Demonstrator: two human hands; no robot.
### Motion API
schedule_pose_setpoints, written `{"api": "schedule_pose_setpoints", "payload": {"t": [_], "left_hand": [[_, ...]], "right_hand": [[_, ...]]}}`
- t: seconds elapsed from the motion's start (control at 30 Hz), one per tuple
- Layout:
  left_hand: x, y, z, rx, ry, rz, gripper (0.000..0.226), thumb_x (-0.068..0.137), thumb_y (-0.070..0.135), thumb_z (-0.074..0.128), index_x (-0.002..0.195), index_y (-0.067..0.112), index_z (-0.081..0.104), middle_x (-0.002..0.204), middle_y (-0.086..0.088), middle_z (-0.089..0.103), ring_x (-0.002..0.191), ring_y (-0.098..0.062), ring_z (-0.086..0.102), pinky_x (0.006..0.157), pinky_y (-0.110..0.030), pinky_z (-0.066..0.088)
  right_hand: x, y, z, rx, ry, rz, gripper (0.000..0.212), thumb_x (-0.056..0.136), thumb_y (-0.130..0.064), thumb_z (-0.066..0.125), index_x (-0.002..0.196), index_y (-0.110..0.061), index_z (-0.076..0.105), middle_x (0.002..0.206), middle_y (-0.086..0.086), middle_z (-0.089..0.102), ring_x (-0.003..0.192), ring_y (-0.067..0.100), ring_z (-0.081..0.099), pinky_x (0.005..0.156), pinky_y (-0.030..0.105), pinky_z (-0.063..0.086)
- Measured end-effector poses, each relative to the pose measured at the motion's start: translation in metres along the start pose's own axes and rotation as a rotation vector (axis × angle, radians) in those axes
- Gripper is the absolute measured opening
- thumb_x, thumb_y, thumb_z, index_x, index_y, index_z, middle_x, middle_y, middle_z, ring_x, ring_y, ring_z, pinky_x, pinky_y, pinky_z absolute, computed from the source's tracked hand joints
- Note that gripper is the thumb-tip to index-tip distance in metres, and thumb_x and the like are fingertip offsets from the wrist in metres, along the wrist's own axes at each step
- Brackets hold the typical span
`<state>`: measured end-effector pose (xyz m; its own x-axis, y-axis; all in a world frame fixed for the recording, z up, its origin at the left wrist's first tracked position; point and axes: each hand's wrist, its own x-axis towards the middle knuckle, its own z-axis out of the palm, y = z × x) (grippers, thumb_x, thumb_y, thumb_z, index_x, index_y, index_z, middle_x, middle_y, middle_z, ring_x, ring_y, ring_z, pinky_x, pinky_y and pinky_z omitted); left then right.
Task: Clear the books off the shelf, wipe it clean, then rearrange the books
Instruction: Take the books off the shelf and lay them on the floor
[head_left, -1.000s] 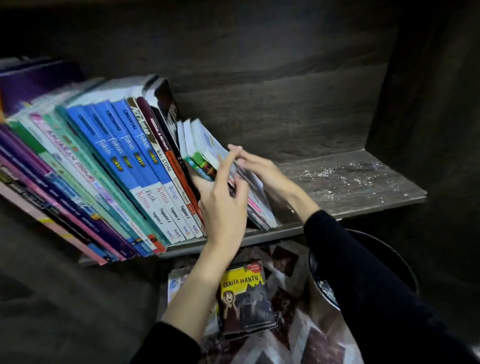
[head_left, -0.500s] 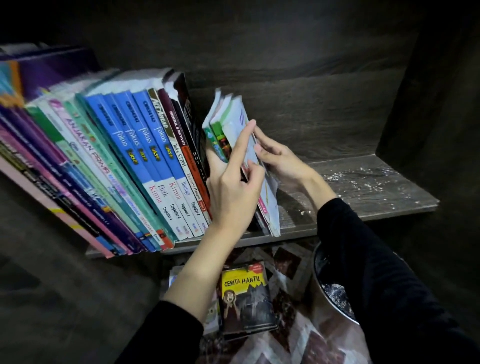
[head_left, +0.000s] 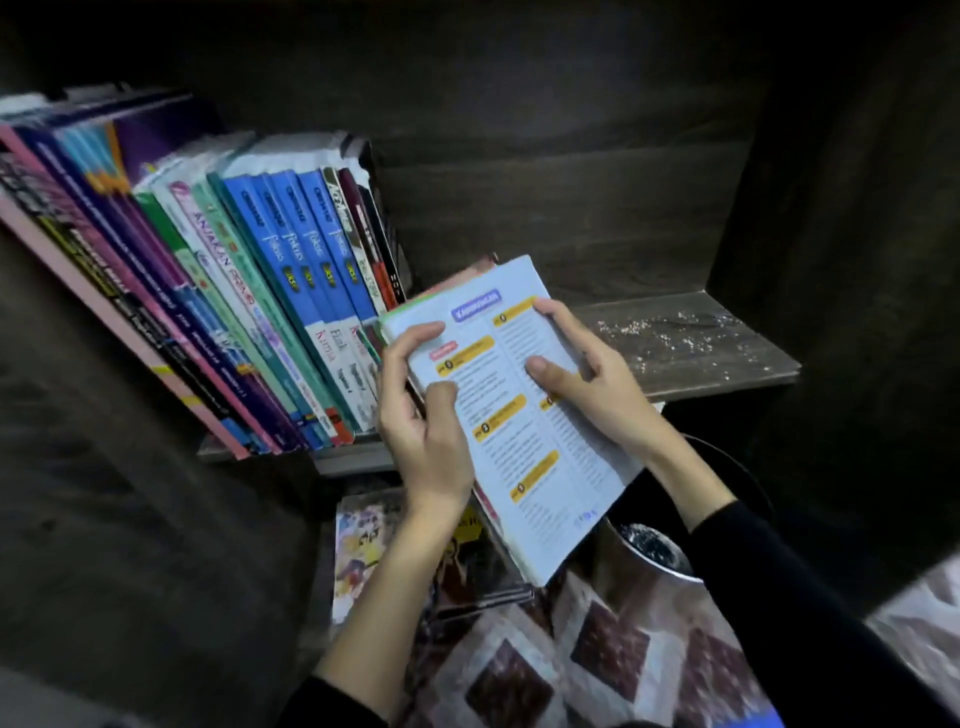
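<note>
Before the shelf (head_left: 727, 364) — a thin stack of books (head_left: 524, 447) held two-handed.
Left hand (head_left: 421, 421) curls round its nine-o'clock edge, right hand (head_left: 592, 384) round its three-o'clock edge — thumbs on top.

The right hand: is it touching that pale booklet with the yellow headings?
Touching. The head view shows the right hand gripping the booklet at its right edge, thumb and fingers lying flat on the printed page.
</note>
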<state>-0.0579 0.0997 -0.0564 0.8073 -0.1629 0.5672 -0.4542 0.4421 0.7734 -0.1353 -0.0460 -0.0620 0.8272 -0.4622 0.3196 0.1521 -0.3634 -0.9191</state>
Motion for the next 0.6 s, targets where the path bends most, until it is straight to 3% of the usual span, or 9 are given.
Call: {"api": "schedule_pose_setpoints", "payload": {"t": [0.13,0.27,0.37,0.43,0.5,0.6], "left_hand": [[-0.044,-0.029,-0.030,0.151,-0.063,-0.082,0.029,0.080,0.020,0.047,0.106,0.031,0.056,0.106,0.014,0.059,0.098,-0.020,0.058,0.079,-0.040,0.049],[-0.087,-0.067,-0.058,0.286,-0.117,-0.269,0.032,0.079,0.030,0.046,0.105,0.048,0.053,0.110,0.005,0.059,0.099,-0.025,0.059,0.079,-0.049,0.050],[-0.113,-0.097,-0.076,0.393,-0.148,-0.355,0.030,0.083,0.032,0.045,0.106,0.052,0.050,0.113,0.012,0.055,0.103,-0.012,0.055,0.083,-0.035,0.047],[-0.126,-0.117,-0.084,0.406,-0.145,-0.410,0.032,0.086,0.022,0.046,0.106,0.047,0.049,0.113,0.015,0.054,0.104,0.002,0.052,0.083,-0.020,0.043],[-0.133,-0.133,-0.090,0.424,-0.158,-0.463,0.032,0.086,0.018,0.045,0.108,0.041,0.049,0.113,0.016,0.053,0.101,0.012,0.049,0.078,-0.007,0.039],[-0.138,-0.170,-0.097,0.523,-0.226,-0.601,0.028,0.095,0.012,0.045,0.117,0.028,0.047,0.118,0.001,0.050,0.090,0.015,0.050,0.066,-0.003,0.037]], "right_hand": [[-0.053,0.038,0.023,0.184,0.085,0.098,0.050,0.079,-0.029,0.073,0.124,-0.035,0.054,0.129,-0.010,0.056,0.112,0.011,0.060,0.086,0.029,0.052],[-0.096,0.086,0.046,0.164,0.164,0.207,0.045,0.077,-0.033,0.077,0.118,-0.039,0.060,0.131,-0.019,0.056,0.124,0.011,0.053,0.098,0.033,0.048],[-0.114,0.122,0.058,0.084,0.193,0.287,0.048,0.070,-0.046,0.076,0.116,-0.048,0.060,0.131,-0.022,0.055,0.127,0.007,0.049,0.107,0.042,0.040],[-0.122,0.143,0.065,0.027,0.186,0.336,0.049,0.069,-0.050,0.075,0.115,-0.054,0.058,0.130,-0.027,0.054,0.126,0.001,0.048,0.108,0.042,0.039],[-0.125,0.160,0.070,-0.002,0.170,0.383,0.048,0.072,-0.047,0.076,0.115,-0.054,0.058,0.129,-0.028,0.055,0.126,-0.002,0.047,0.108,0.040,0.040],[-0.123,0.185,0.076,-0.042,0.179,0.463,0.046,0.076,-0.033,0.079,0.113,-0.052,0.059,0.127,-0.026,0.057,0.123,-0.005,0.048,0.107,0.035,0.041]]}}
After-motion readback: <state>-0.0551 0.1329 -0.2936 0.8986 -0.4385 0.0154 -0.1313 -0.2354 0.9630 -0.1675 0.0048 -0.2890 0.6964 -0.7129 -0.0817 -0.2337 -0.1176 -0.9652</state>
